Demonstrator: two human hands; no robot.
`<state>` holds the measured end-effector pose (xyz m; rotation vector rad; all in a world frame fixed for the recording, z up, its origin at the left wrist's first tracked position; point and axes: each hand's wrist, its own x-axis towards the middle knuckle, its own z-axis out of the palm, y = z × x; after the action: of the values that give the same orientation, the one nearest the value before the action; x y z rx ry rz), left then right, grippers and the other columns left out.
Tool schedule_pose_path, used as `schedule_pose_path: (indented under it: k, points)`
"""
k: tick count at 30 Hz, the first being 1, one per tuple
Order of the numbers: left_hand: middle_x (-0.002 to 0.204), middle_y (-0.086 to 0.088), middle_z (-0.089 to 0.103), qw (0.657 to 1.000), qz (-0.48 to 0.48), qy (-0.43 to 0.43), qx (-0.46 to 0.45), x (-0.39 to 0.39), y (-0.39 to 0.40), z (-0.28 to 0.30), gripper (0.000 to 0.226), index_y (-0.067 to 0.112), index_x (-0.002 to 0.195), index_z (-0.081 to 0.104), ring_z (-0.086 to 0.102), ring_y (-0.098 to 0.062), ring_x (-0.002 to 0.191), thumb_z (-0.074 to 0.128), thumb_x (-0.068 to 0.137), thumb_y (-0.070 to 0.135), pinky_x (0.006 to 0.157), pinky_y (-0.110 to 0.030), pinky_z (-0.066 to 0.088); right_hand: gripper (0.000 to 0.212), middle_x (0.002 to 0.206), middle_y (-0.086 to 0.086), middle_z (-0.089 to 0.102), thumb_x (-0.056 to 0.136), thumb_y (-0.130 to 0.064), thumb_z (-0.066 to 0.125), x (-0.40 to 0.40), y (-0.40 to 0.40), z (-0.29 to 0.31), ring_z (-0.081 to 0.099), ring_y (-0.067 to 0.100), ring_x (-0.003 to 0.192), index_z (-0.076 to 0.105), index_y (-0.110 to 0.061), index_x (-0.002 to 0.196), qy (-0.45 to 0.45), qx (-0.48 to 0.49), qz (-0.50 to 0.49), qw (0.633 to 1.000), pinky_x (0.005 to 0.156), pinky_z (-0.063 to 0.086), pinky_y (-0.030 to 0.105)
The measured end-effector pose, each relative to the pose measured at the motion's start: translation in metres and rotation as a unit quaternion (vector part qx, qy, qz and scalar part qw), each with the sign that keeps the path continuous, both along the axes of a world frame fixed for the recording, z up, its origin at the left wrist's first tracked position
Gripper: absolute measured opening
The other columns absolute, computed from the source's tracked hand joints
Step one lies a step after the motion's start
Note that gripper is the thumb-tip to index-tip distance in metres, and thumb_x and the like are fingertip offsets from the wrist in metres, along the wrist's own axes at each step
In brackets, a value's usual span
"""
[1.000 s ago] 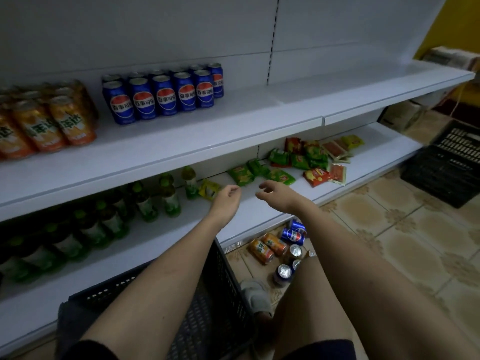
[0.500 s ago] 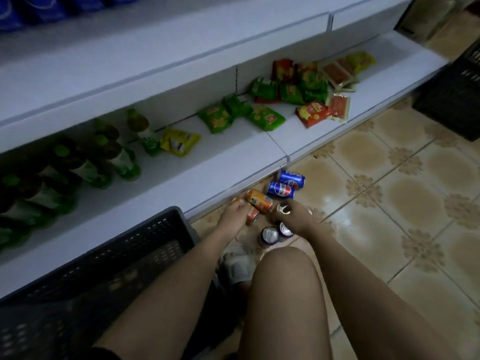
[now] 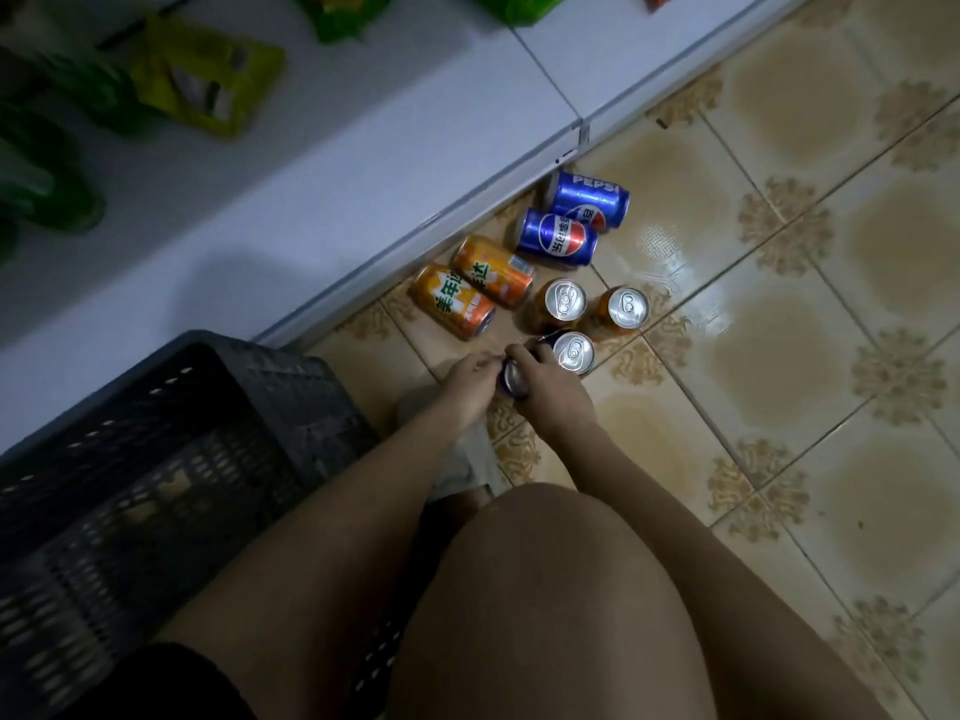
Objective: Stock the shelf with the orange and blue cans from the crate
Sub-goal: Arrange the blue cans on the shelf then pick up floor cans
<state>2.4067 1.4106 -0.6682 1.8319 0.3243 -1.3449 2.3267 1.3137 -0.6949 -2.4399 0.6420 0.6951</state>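
Several cans sit on the tiled floor beside the white bottom shelf point(image 3: 332, 163). Two blue cans point(image 3: 558, 236) point(image 3: 589, 200) and two orange cans point(image 3: 452, 302) point(image 3: 492, 271) lie on their sides. Two orange cans point(image 3: 561, 302) point(image 3: 623, 308) stand upright, and a blue can point(image 3: 571, 351) stands just in front of them. My right hand point(image 3: 550, 392) and my left hand point(image 3: 470, 384) meet around another blue can point(image 3: 514, 379), both gripping it low over the floor. The dark plastic crate point(image 3: 171, 439) stands to the left of my hands.
Green bottles point(image 3: 47, 163) and yellow and green snack packets point(image 3: 208, 80) lie on the bottom shelf. My bare knee point(image 3: 545, 563) and a foot in a light shoe point(image 3: 462, 459) fill the lower middle. Tiled floor stretches to the right.
The view has tipped down from the shelves to the floor. Both hands dropped from the bottom shelf's height to the cans and closed on a blue can.
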Motion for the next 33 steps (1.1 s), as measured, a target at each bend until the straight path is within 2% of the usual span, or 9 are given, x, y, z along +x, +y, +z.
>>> schedule_pose_path:
  k: [4, 11, 14, 17, 20, 23, 28, 31, 33]
  points:
    - [0.111, -0.006, 0.056, 1.000, -0.001, 0.002, -0.005, 0.002, 0.001, 0.004, 0.033, 0.008, 0.131, 0.052, 0.052, -0.012, 0.084, 0.042, 0.104, 0.023, 0.076, -0.027, 0.041, 0.063, 0.136, 0.012, 0.043, 0.085, -0.015, 0.068, 0.003, -0.003, 0.002, 0.058, 0.042, 0.109, 0.042, -0.021, 0.142, -0.012, 0.017, -0.003, 1.000, 0.083, 0.047, 0.042]
    - [0.108, -0.002, 0.062, 0.997, 0.014, -0.068, -0.032, 0.012, 0.029, 0.063, 0.025, 0.018, 0.116, 0.060, 0.057, -0.016, 0.094, 0.047, 0.099, 0.032, 0.071, -0.028, 0.045, 0.073, 0.114, 0.002, 0.065, 0.068, -0.042, 0.083, 0.017, -0.004, 0.095, 0.063, 0.026, 0.101, 0.045, -0.022, 0.127, -0.059, 0.059, -0.099, 0.992, 0.081, 0.052, 0.041]
    - [0.115, -0.006, 0.066, 0.988, 0.042, -0.134, -0.056, 0.025, 0.041, 0.113, 0.019, 0.022, 0.097, 0.064, 0.060, -0.021, 0.105, 0.047, 0.098, 0.031, 0.092, -0.034, 0.048, 0.068, 0.110, 0.000, 0.065, 0.066, -0.034, 0.084, 0.028, -0.003, 0.152, 0.064, 0.022, 0.101, 0.052, -0.017, 0.124, -0.108, 0.132, -0.157, 0.973, 0.082, 0.054, 0.034]
    - [0.123, -0.004, 0.061, 0.975, 0.047, -0.202, -0.077, 0.046, 0.055, 0.179, 0.027, 0.017, 0.114, 0.062, 0.056, -0.023, 0.114, 0.043, 0.100, 0.032, 0.102, -0.034, 0.042, 0.056, 0.106, -0.003, 0.065, 0.073, -0.023, 0.083, 0.043, 0.006, 0.216, 0.065, 0.014, 0.099, 0.056, -0.016, 0.121, -0.173, 0.231, -0.207, 0.935, 0.069, 0.050, 0.015]
    - [0.124, -0.006, 0.058, 0.960, 0.067, -0.251, -0.103, 0.063, 0.070, 0.250, 0.033, 0.015, 0.122, 0.056, 0.053, -0.024, 0.113, 0.039, 0.102, 0.035, 0.105, -0.042, 0.042, 0.054, 0.112, -0.001, 0.064, 0.077, -0.023, 0.081, 0.059, 0.024, 0.280, 0.065, 0.014, 0.097, 0.055, -0.020, 0.124, -0.228, 0.302, -0.232, 0.896, 0.073, 0.054, 0.025]
    - [0.114, -0.005, 0.059, 0.934, 0.087, -0.318, -0.136, 0.073, 0.087, 0.311, 0.029, 0.019, 0.111, 0.056, 0.054, -0.024, 0.108, 0.036, 0.103, 0.038, 0.099, -0.043, 0.044, 0.036, 0.108, 0.005, 0.065, 0.084, -0.016, 0.073, 0.070, 0.047, 0.340, 0.065, 0.019, 0.094, 0.058, -0.015, 0.117, -0.278, 0.377, -0.259, 0.845, 0.073, 0.055, 0.032]
    - [0.111, -0.002, 0.062, 0.895, 0.130, -0.387, -0.178, 0.088, 0.123, 0.391, 0.030, 0.023, 0.114, 0.057, 0.057, -0.024, 0.109, 0.035, 0.103, 0.039, 0.097, -0.042, 0.044, 0.008, 0.095, 0.012, 0.063, 0.090, -0.017, 0.059, 0.089, 0.092, 0.416, 0.061, 0.024, 0.086, 0.063, -0.012, 0.095, -0.332, 0.517, -0.331, 0.716, 0.071, 0.054, 0.039]
    - [0.111, -0.003, 0.062, 0.877, 0.148, -0.417, -0.187, 0.093, 0.145, 0.425, 0.031, 0.021, 0.115, 0.059, 0.057, -0.024, 0.109, 0.036, 0.102, 0.038, 0.099, -0.039, 0.044, 0.014, 0.078, 0.005, 0.058, 0.088, -0.025, 0.051, 0.099, 0.123, 0.453, 0.057, 0.019, 0.067, 0.062, -0.015, 0.087, -0.340, 0.622, -0.349, 0.612, 0.064, 0.051, 0.030]
    - [0.114, -0.003, 0.061, 0.871, 0.143, -0.435, -0.180, 0.096, 0.159, 0.439, 0.036, 0.020, 0.121, 0.058, 0.055, -0.022, 0.109, 0.034, 0.102, 0.039, 0.097, -0.038, 0.042, 0.021, 0.076, 0.004, 0.059, 0.091, -0.036, 0.057, 0.106, 0.140, 0.470, 0.058, 0.018, 0.066, 0.063, -0.016, 0.091, -0.338, 0.641, -0.350, 0.593, 0.066, 0.050, 0.031]
